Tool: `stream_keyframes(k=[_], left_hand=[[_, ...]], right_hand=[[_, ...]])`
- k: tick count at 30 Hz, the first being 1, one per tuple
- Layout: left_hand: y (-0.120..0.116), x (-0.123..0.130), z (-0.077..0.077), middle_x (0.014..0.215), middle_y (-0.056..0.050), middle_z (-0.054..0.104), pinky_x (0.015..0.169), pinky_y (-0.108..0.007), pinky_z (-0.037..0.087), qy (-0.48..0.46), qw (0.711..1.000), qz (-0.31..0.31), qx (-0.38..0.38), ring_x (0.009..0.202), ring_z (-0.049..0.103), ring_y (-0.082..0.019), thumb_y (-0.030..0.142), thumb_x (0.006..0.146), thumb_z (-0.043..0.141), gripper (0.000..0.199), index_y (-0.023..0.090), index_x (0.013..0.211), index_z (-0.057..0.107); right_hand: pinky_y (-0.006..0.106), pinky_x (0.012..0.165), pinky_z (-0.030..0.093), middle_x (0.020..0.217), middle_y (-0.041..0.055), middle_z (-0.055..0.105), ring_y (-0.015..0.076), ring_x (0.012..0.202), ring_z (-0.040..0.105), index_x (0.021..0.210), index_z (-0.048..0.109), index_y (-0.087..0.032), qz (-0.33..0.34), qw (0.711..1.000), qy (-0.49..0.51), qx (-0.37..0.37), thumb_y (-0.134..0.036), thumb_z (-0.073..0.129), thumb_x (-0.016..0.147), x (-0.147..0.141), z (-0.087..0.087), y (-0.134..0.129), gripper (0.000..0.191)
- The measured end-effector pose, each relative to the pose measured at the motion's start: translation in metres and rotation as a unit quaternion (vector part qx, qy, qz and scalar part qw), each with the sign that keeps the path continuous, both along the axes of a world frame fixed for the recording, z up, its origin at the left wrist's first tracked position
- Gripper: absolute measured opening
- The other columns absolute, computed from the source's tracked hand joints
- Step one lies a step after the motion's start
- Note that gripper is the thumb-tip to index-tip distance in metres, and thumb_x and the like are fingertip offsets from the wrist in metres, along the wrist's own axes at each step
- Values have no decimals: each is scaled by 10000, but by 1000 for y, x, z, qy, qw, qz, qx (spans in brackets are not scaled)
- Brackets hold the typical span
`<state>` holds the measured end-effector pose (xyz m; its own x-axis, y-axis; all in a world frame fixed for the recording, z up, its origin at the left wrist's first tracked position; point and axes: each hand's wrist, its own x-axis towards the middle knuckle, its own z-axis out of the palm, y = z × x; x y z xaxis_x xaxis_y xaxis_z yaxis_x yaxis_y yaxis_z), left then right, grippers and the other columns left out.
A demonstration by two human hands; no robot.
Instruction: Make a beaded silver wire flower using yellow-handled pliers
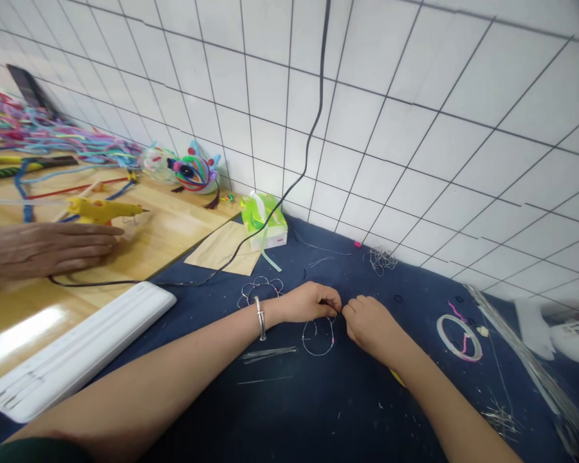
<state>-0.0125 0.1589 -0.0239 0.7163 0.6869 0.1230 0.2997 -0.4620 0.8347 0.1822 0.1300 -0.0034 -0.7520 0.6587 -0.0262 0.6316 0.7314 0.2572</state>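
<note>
My left hand (316,301), with a silver bangle (260,319) at its wrist, is closed in a pinch on a thin wire loop (318,354). The loop hangs below the fingers and has small pink bits on it. Close on its right, my right hand (369,325) is closed too, its fingertips almost meeting the left ones; what they pinch is hidden. A wire flower shape (262,281) lies behind my left wrist. In front of that forearm rest several straight wires (270,353). Something yellow (397,378) shows partly under my right forearm.
At left, another person's hand (53,249) rests by a yellow glue gun (107,211). A white power strip (82,347) and black cable (313,128) lie nearby. A tissue pack (264,220) stands by the wall. Right: a tape ring (440,328) and long wire bundle (521,363).
</note>
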Motion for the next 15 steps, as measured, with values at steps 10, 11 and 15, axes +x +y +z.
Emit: stream_keyframes(k=[10, 11, 15], left_hand=[[0, 2, 1, 815, 10, 614, 657, -191, 395, 14, 999, 18, 40, 721, 541, -105, 151, 760, 512, 118, 169, 823, 610], [-1, 2, 1, 812, 9, 612, 655, -191, 397, 14, 999, 18, 41, 718, 540, -105, 142, 757, 509, 118, 168, 815, 608], [-2, 3, 2, 749, 12, 599, 610, -187, 400, 20, 999, 21, 15, 662, 536, -98, 123, 751, 492, 112, 164, 793, 587]], right_hand=[[214, 594, 328, 741, -8, 508, 101, 653, 456, 777, 514, -200, -65, 963, 205, -160, -153, 440, 787, 12, 15, 0, 88], [211, 594, 331, 743, -11, 507, 97, 649, 456, 772, 517, -201, -72, 956, 227, -172, -160, 446, 788, 12, 16, 0, 83], [210, 599, 342, 722, -27, 521, 87, 638, 467, 754, 531, -205, -100, 923, 303, -216, -192, 479, 786, 12, 18, 1, 62]])
